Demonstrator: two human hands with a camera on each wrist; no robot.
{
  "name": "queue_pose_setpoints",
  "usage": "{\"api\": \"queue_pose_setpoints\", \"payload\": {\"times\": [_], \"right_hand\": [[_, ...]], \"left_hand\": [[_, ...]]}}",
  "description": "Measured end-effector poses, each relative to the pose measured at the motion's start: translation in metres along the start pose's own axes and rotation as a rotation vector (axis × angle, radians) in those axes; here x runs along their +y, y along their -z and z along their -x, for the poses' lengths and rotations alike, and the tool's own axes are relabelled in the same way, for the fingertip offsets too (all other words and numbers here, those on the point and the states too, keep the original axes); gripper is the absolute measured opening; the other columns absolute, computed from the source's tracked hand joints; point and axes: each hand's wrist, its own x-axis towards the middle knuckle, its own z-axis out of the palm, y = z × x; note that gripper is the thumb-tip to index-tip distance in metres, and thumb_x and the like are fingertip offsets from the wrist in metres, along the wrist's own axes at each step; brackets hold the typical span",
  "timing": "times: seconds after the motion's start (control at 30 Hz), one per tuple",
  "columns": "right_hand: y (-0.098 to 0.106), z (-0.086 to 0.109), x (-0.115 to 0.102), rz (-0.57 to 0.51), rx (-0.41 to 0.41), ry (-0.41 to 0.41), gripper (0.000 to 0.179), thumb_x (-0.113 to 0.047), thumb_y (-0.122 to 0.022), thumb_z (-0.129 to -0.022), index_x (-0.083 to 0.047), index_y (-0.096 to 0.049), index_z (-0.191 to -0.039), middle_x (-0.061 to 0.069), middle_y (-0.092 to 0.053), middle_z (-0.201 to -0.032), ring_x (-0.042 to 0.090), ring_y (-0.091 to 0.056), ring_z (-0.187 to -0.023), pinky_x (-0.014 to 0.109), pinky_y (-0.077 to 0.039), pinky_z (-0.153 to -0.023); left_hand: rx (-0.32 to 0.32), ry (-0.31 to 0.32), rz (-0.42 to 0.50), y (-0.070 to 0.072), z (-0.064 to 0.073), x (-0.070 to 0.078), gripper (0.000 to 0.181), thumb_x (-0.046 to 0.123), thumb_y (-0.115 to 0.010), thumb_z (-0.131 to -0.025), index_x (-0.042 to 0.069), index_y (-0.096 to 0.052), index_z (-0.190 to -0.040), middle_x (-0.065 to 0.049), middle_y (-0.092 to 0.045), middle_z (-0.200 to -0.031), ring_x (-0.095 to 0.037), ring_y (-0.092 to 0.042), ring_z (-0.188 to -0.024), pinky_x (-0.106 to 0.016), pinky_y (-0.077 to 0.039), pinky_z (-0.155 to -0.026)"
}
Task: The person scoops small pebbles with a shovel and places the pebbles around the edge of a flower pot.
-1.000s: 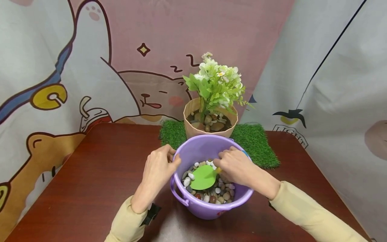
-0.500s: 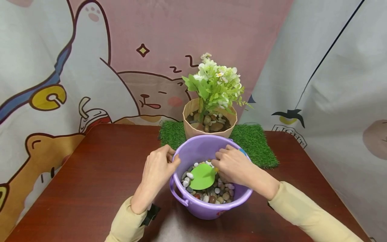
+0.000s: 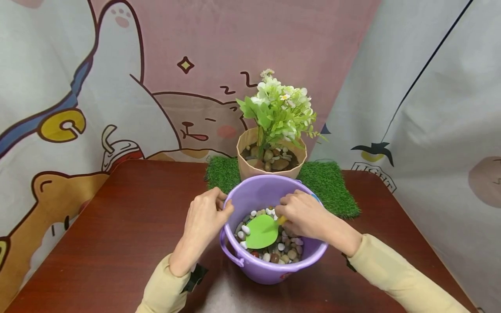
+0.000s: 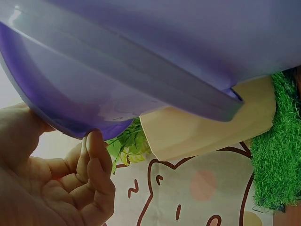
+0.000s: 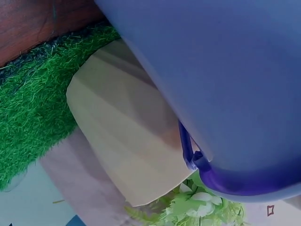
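A purple bucket (image 3: 260, 273) with pebbles (image 3: 288, 255) in its bottom stands on the table, its handle hanging down at the left. My left hand (image 3: 205, 217) pinches the bucket's left rim between thumb and fingers; the left wrist view shows the fingers (image 4: 98, 153) curled by the rim. Inside the bucket, my right hand (image 3: 303, 215) grips a toy shovel by its handle, part of which is covered by the fingers. The shovel's green blade (image 3: 261, 231) lies on the pebbles, with white pebbles along its left edge. The right wrist view shows only the bucket's outside, not the hand.
Behind the bucket, a beige flowerpot (image 3: 270, 173) with white-flowered greenery (image 3: 279, 106) and stones stands on an artificial grass mat (image 3: 332, 187). The brown wooden table (image 3: 148, 208) meets a printed cloth backdrop (image 3: 305, 43) at its back and sides.
The shovel blade has shifted slightly toward the front of the bucket, and pebbles at its left edge have moved. The left hand keeps its place on the rim.
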Motion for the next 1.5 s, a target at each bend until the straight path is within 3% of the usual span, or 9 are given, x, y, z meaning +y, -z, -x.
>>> {"api": "queue_pose_setpoints", "payload": {"times": [0.53, 0.7, 1.1, 1.5], "right_hand": [[0.002, 0.001, 0.001, -0.043, 0.078, -0.026, 0.022, -0.018, -0.080, -0.062, -0.021, -0.059, -0.068, -0.008, -0.051, -0.062, 0.009, -0.046, -0.054, 0.027, -0.039, -0.060], [0.005, 0.002, 0.009, -0.108, 0.098, -0.023, 0.021, -0.014, -0.080, -0.061, -0.021, -0.061, -0.070, -0.008, -0.053, -0.064, 0.007, -0.047, -0.058, 0.029, -0.042, -0.062], [0.016, 0.013, 0.022, -0.209, 0.131, -0.056, 0.022, -0.025, -0.084, -0.065, -0.025, -0.068, -0.081, -0.014, -0.062, -0.078, 0.002, -0.049, -0.067, 0.025, -0.042, -0.067], [0.041, 0.031, 0.044, -0.234, 0.123, -0.131, 0.022, -0.025, -0.084, -0.066, -0.026, -0.070, -0.083, -0.016, -0.061, -0.074, -0.003, -0.045, -0.060, 0.017, -0.038, -0.055]], "left_hand": [[-0.006, 0.005, 0.008, 0.000, 0.000, -0.001, 0.007, 0.014, -0.068, -0.074, 0.007, -0.067, -0.077, -0.002, -0.065, -0.063, -0.015, -0.056, -0.055, -0.030, -0.045, -0.053], [-0.007, 0.005, 0.010, 0.000, -0.001, 0.000, 0.007, 0.014, -0.068, -0.074, 0.007, -0.067, -0.077, -0.002, -0.065, -0.063, -0.015, -0.057, -0.055, -0.029, -0.045, -0.053], [-0.015, 0.002, 0.010, 0.001, 0.000, 0.000, 0.007, 0.013, -0.068, -0.074, 0.006, -0.067, -0.078, -0.004, -0.065, -0.064, -0.014, -0.056, -0.055, -0.028, -0.045, -0.053], [-0.008, 0.001, 0.000, 0.001, 0.000, 0.001, 0.008, 0.014, -0.068, -0.074, 0.007, -0.067, -0.077, -0.003, -0.065, -0.063, -0.015, -0.057, -0.055, -0.030, -0.045, -0.052]]}}
